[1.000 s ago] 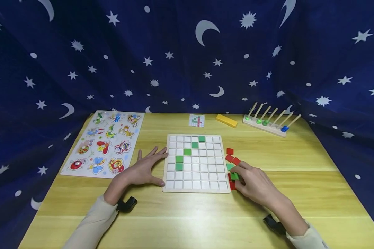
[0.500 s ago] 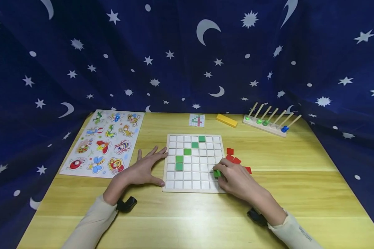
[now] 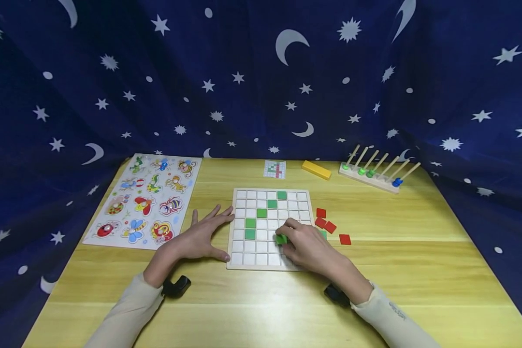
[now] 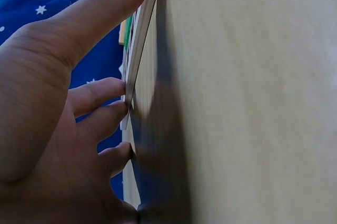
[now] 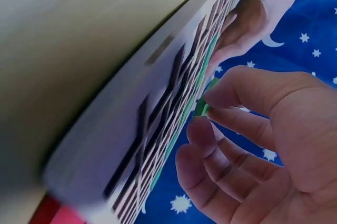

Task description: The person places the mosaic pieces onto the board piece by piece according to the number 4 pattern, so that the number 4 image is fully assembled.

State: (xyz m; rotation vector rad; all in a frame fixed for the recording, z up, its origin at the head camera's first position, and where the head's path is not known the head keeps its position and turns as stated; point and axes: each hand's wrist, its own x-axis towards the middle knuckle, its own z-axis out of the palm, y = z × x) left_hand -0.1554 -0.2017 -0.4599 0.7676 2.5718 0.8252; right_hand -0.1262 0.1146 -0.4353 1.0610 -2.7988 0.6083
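Only illegible print, sleeve (image 3: 397, 311)

Hands: 2, left hand (image 3: 202, 237) and right hand (image 3: 306, 247)
Grid board (image 3: 299, 195): 1, seven squares across by seven down
Green tiles seated in board: 5, the farthest green tile (image 3: 282, 195) at top, the rest stepping diagonally down-left
Green tile in fingers (image 3: 281, 239): 1, pinched by right hand
Green tile off board: 1 partly seen by board's right edge (image 3: 324, 234)
Red tiles on table: 4, e.g. the far red tile (image 3: 321, 212) and near red tile (image 3: 345, 239)
Insect puzzle board (image 3: 148, 200): 1, with 12 insect pieces
Pattern card (image 3: 275, 168): 1
Yellow block (image 3: 316, 169): 1
Peg rack (image 3: 374, 174): 1, six pegs; four green beads, one blue bead
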